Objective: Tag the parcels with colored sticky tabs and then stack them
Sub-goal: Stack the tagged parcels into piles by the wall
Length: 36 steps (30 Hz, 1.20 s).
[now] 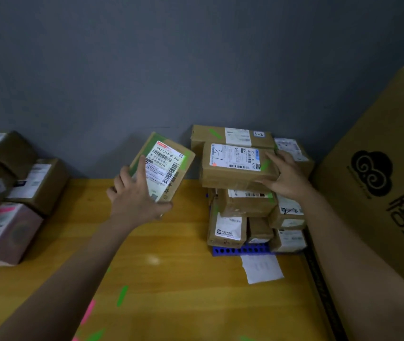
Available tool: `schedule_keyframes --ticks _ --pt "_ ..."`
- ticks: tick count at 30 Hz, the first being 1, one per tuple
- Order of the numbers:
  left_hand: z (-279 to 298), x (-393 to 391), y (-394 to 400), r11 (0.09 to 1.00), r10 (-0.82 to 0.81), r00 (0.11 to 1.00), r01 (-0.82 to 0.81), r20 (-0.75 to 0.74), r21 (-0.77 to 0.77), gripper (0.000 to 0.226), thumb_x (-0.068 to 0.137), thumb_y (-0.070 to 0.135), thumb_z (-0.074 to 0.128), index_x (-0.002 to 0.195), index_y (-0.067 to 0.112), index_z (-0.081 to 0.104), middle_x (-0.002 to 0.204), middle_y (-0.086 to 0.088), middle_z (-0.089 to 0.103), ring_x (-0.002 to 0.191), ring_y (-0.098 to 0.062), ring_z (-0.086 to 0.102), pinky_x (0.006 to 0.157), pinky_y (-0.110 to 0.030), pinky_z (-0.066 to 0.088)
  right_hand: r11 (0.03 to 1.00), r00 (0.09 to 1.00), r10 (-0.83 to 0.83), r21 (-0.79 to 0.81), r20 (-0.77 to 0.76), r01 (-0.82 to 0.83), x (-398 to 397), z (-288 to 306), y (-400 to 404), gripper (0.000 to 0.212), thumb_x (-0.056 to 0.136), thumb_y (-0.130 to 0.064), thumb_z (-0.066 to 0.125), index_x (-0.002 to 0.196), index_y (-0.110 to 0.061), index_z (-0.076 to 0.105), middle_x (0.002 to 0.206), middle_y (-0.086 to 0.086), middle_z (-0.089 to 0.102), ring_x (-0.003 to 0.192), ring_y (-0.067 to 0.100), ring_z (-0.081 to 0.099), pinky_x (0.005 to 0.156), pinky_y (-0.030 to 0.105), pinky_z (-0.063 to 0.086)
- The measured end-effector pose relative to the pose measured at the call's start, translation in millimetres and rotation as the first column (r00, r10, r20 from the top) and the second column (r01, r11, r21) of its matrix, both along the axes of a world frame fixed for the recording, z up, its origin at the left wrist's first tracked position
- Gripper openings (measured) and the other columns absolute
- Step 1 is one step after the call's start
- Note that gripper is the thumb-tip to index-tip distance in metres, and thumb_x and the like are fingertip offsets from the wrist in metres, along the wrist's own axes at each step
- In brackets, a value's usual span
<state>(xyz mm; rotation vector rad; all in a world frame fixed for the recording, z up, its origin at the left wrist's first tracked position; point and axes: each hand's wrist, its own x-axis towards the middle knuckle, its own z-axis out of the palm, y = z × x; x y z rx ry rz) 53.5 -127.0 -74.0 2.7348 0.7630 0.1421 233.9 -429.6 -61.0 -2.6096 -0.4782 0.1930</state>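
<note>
Loose tabs (122,295) on counter (171,279) | left hand (137,195) grips tagged parcel (162,166), tilted toward stack (245,205) | right hand (286,175), fingers flat, steadies top box (235,166).

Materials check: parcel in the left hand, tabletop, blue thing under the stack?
Parcel in the left hand: brown cardboard, apparently tape-wrapped, given its sheen; white paper label. Tabletop: yellowish wood or laminate, semi-gloss, showing a light reflection. Blue rack: likely molded plastic, with uniform colour and rows of round holes.
</note>
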Motion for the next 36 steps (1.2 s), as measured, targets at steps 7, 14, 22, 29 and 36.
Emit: schedule_keyframes --ticks 7,14,22,29,36 --pt "8 13 -5 0.998 -0.065 0.998 0.064 -0.014 -0.008 0.133 0.054 0.066 0.074 0.147 0.029 -0.015 0.148 -0.015 0.012 0.135 -0.036 0.019 0.105 -0.053 0.026 0.888 0.937 0.311 -0.4 0.161 -0.226 2 -1 23 0.095 0.082 -0.059 0.063 0.152 -0.035 0.005 0.161 -0.002 -0.005 0.146 0.022 -0.007 0.117 0.047 0.006" --pt "24 21 -5 0.995 -0.099 0.995 0.099 0.016 0.02 0.134 0.052 0.067 0.074 0.147 0.028 -0.012 0.146 -0.015 0.015 0.133 -0.035 0.023 0.104 -0.051 0.026 0.91 0.968 0.15 -0.411 0.2 -0.056 7 -9 30 0.081 0.092 -0.036 0.059 0.153 -0.029 0.007 0.161 0.004 0.006 0.146 0.028 0.002 0.118 0.048 0.004" --pt "80 37 -26 0.981 -0.181 0.975 0.189 0.126 -0.051 0.13 0.055 0.073 0.069 0.147 0.033 -0.014 0.148 -0.011 0.013 0.136 -0.031 0.016 0.108 -0.048 0.02 0.947 0.938 -0.07 0.319 0.339 -0.045 -24 26 43 0.031 0.093 -0.021 0.06 0.123 -0.015 0.06 0.125 0.005 0.053 0.121 0.022 0.046 0.1 0.031 0.039" --pt "137 98 -72 0.956 -0.235 0.946 0.266 0.223 -0.123 0.12 0.059 0.082 0.06 0.148 0.029 0.0 0.145 -0.013 0.026 0.134 -0.034 0.025 0.106 -0.048 0.024 0.695 0.971 0.032 0.703 -0.239 0.15 -31 85 79 0.049 0.091 -0.066 0.038 0.126 -0.037 0.054 0.122 -0.014 0.061 0.111 0.007 0.057 0.092 0.036 0.049" --pt "127 156 -101 0.809 -0.199 0.944 0.31 0.263 -0.499 0.05 0.093 0.04 0.054 0.13 0.011 0.039 0.13 -0.006 0.052 0.119 -0.028 0.05 0.09 -0.036 0.043 0.656 0.9 -0.184 0.632 -0.395 0.412 17 91 57 0.037 0.094 -0.033 0.054 0.129 -0.021 0.05 0.121 0.002 0.063 0.106 0.02 0.062 0.095 0.041 0.049"
